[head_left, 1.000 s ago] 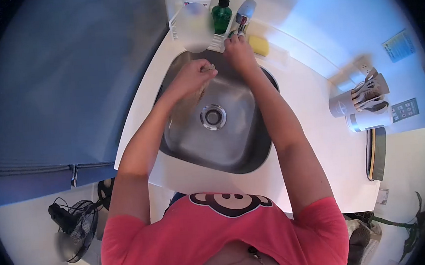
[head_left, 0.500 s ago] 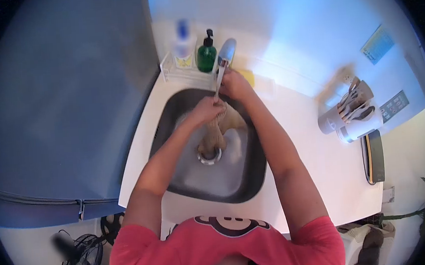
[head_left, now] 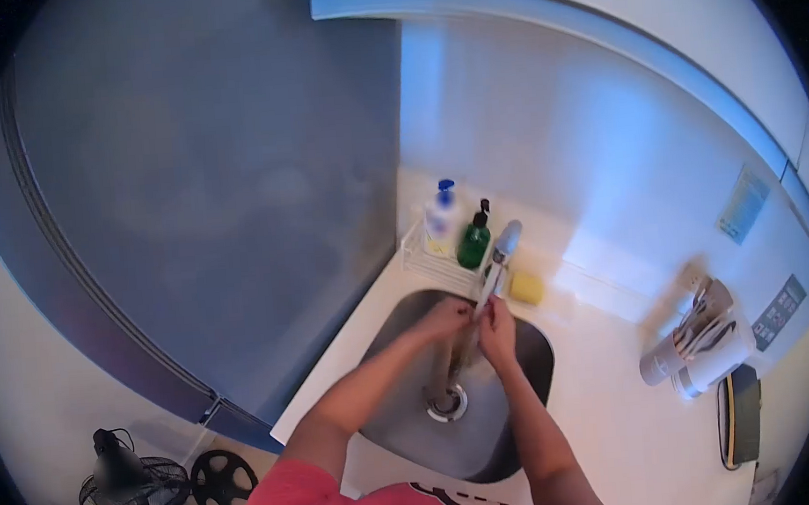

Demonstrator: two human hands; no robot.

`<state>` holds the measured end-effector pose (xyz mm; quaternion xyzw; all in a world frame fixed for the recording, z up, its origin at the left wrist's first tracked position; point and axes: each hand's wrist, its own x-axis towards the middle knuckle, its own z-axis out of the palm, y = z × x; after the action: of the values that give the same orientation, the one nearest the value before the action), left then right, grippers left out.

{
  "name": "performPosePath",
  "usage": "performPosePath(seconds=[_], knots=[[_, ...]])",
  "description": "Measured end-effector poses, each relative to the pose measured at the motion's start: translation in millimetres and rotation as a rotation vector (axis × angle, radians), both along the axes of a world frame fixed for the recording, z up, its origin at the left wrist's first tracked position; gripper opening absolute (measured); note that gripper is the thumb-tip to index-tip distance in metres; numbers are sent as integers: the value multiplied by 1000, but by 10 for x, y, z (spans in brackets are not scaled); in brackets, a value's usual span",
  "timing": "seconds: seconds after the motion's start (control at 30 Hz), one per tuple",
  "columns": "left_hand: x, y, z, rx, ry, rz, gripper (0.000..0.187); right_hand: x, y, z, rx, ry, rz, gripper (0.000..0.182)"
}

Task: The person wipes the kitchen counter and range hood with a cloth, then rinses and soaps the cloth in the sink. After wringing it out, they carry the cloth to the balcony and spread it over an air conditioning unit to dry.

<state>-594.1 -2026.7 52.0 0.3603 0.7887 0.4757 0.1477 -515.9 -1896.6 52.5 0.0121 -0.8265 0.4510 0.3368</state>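
Over the sink [head_left: 409, 449], my left hand [head_left: 447, 317] is closed on the upper part of a limp beige cloth [head_left: 451, 362], which hangs toward the drain. My right hand [head_left: 497, 333] is beside it, just below the faucet [head_left: 507, 242], its fingers pinched at the cloth's top edge. The cloth's upper part is blurred and partly hidden by the fingers. What looks like a stream of water runs from the faucet toward both hands.
Behind the sink are a white pump bottle [head_left: 441, 222], a green pump bottle [head_left: 474, 244], a wire rack [head_left: 434, 267] and a yellow sponge [head_left: 526, 288]. A utensil holder [head_left: 662, 362] stands right. A large grey-blue panel [head_left: 221, 171] rises left; a fan [head_left: 132, 492] is below it.
The view has tilted up and shifted, so the sink appears lower and further right. My right hand has come down from beside the faucet to my left hand. The cloth hangs narrower.
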Motion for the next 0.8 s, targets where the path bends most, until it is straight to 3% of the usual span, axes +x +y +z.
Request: performPosePath(seconds=[0.07,0.17,0.23,0.27,0.3,0.4,0.47,0.53,0.6,0.67,0.7,0.8], knots=[[19,-60,84,112,-129,-60,23,127,-136,-183,-277,-50,53,22],[76,-155,222,203,-287,1,22,243,57,-67,4,-569,184,28],[86,-173,164,349,-443,171,21,252,188,-125,123,-598,206,31],[73,-206,140,323,-401,208,20,253,242,-198,180,-610,220,33],[25,-248,78,295,-357,243,20,258,247,-234,87,-386,225,34],[27,-231,-228,86,-92,256,22,198,179,-245,-214,-434,88,22],[61,-155,-499,59,-13,161,23,265,-61,-89,-299,-437,141,32],[190,-114,-396,102,-308,127,24,317,-215,-4,-315,-467,207,34],[364,-104,-353,226,-586,180,23,257,-150,-207,-124,-482,168,31],[645,-129,-42,384,-1052,424,26,230,-85,-254,-49,-636,139,27],[742,-142,40,462,-1284,551,28,254,-102,-243,-166,-606,136,25],[607,-124,-568,476,-1638,471,32,342,-241,-210,-555,-540,155,23]])
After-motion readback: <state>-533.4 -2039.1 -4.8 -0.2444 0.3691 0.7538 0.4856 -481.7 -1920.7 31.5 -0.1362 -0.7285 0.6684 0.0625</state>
